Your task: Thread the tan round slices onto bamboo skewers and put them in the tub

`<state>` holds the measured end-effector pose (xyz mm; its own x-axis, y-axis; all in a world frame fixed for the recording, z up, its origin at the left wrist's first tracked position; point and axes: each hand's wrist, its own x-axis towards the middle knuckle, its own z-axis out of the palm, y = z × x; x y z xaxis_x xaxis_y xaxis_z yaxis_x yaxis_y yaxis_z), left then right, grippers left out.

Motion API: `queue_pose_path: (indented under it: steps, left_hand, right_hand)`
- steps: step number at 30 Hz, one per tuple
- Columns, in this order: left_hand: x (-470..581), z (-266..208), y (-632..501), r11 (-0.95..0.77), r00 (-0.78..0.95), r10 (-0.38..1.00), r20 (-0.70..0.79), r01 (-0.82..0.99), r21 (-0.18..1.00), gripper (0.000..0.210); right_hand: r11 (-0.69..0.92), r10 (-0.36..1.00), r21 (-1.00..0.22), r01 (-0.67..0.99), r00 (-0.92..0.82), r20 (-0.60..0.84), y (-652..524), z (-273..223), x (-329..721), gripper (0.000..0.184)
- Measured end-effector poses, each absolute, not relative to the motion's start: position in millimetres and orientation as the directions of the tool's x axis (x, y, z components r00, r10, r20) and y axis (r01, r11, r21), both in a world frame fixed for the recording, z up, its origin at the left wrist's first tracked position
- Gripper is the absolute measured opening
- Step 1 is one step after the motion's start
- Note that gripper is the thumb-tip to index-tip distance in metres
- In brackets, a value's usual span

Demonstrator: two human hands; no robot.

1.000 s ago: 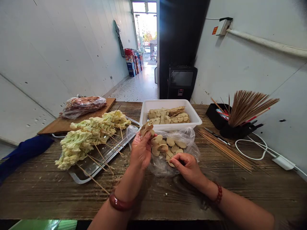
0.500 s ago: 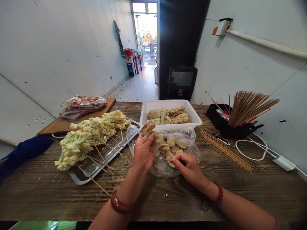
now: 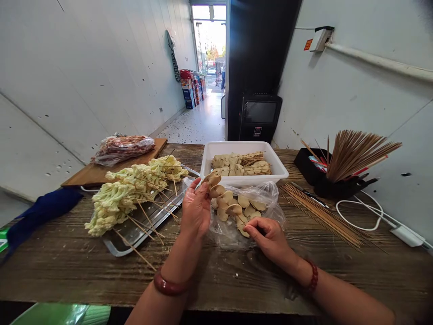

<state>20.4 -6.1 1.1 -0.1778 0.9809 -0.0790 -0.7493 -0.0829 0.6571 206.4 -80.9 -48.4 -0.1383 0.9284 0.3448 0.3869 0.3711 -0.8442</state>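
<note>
**Pinching a pale slice (image 3: 212, 179) and a thin stick (image 3: 246, 224), mid-frame**

Two bare hands, both busy! The left hand (image 3: 197, 212) has thumb and fingers closed on that one flat slice. The right hand (image 3: 269, 237) grips the near end of the stick between thumb and finger.

Between them, at the centre, sit roughly a dozen more slices (image 3: 233, 210), overlapping too much for an exact count: thin, rounded, smooth, tan. One clear plastic bag (image 3: 230, 239) crinkles beneath. And look, one bangle (image 3: 169, 285), glossy and dark red, on the left wrist; one bracelet (image 3: 313, 275) of round beads on the right.

Just beyond, one white plastic tub (image 3: 243, 181), rectangular, holds skewered slices in layers. Over to left of centre, one shiny metal tray (image 3: 118, 248) carries knobbly cauliflower (image 3: 115, 198), several sticks poking out. Upper left of that, one wooden board (image 3: 84, 174) bears one plastic-wrapped bundle (image 3: 125, 149).

Right side of the frame: one black holder (image 3: 304, 167) beside one dense fan of sticks (image 3: 358, 151), with a flat spread of loose sticks (image 3: 324, 219) on the grainy wooden table (image 3: 219, 293), too many to count.
</note>
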Motion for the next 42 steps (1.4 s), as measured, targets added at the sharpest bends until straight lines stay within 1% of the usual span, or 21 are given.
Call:
queue_pose_path:
  steps: [11,18,25,29,33,37,42]
  left_hand:
    - [19.2,1.7,-3.0,-0.119,-0.247,0.965,-0.090,-0.714,0.690,0.050]
    - [23.7,2.4,-6.3,-0.145,-0.253,0.966,-0.046,-0.685,0.714,0.057]
    - [26.1,4.8,-9.8,-0.150,-0.233,0.972,-0.016,-0.676,0.722,0.056]
    - [19.8,1.3,-7.6,-0.127,-0.212,0.977,-0.024,-0.669,0.732,0.052]
    - [13.8,-4.0,-2.8,-0.139,-0.234,0.972,-0.023,-0.651,0.746,0.048]
    - [13.2,-3.6,-1.4,-0.148,-0.250,0.968,-0.023,-0.639,0.755,0.050]
    - [14.4,0.7,-2.8,-0.195,-0.281,0.960,0.021,-0.607,0.770,0.055]
  right_hand:
    - [0.343,0.939,-0.852,0.396,-0.164,0.302,-82.1,-53.7,207.0,0.030]
    - [0.338,0.941,-0.856,0.391,-0.158,0.300,-82.4,-51.9,206.3,0.030]
    - [0.352,0.936,-0.852,0.388,-0.153,0.317,-82.2,-49.4,207.0,0.030]
    - [0.351,0.936,-0.853,0.387,-0.147,0.319,-82.6,-47.7,206.2,0.031]
    - [0.337,0.941,-0.862,0.378,-0.162,0.297,-83.1,-46.9,206.1,0.032]
    - [0.323,0.945,-0.872,0.368,-0.172,0.278,-83.2,-48.0,206.5,0.036]
    - [0.277,0.956,-0.915,0.292,-0.179,0.232,-83.0,-48.7,205.9,0.040]
